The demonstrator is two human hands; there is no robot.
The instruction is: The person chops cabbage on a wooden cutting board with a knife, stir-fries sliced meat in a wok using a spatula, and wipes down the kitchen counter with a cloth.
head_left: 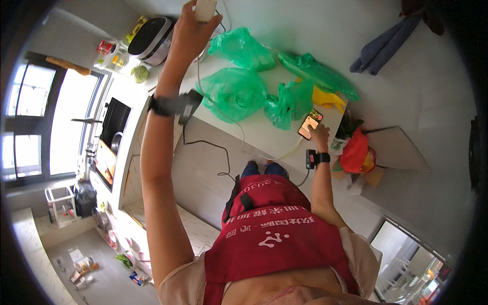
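Observation:
My left hand is raised at the top of the view, its fingers around a white plug or charger with a white cable hanging down from it. My right hand touches the lit screen of a smartphone that lies on the white counter, a cable plugged into its lower end. Green plastic bags with contents sit across the counter between the hands. One smaller green bag stands close to the phone. Yellow rubber gloves lie behind the phone.
A black and silver appliance stands beside my left forearm, near a round green vegetable. A long green-wrapped item lies along the wall. Beyond the counter's right end are a red bag and leafy greens. A blue-grey cloth hangs on the wall.

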